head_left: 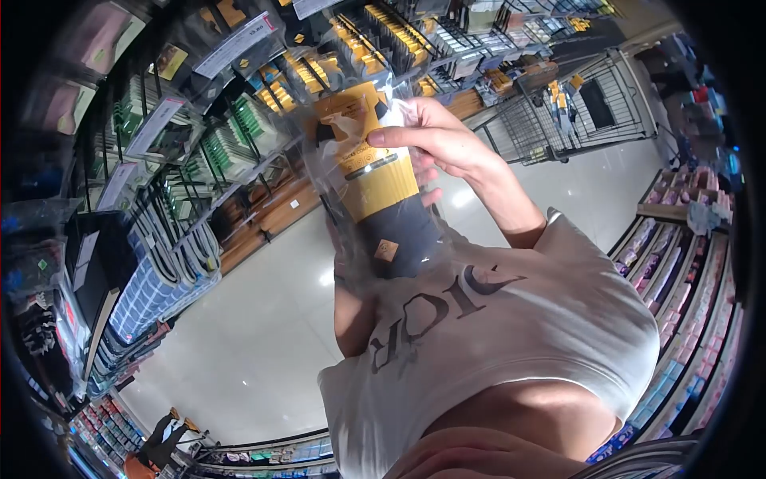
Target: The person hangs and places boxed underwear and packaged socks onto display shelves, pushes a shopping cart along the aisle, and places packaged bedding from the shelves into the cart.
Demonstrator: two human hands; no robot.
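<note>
Though the yellow-and-dark pack (383,191) is already lifted before my chest (479,319), it looks unopened. My right hand (439,140) pinches its upper side; my left hand, too hidden behind it, I can't tell. Hanging packs (231,132) and a cart (519,132) stand beyond.

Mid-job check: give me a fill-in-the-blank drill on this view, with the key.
The right hand has its ____ on the front of the clear package.
The word printed on the white shirt is ____.
In the picture, the wire cart stands to the package's ____.

Missing words: thumb; DIOR; right.
</note>
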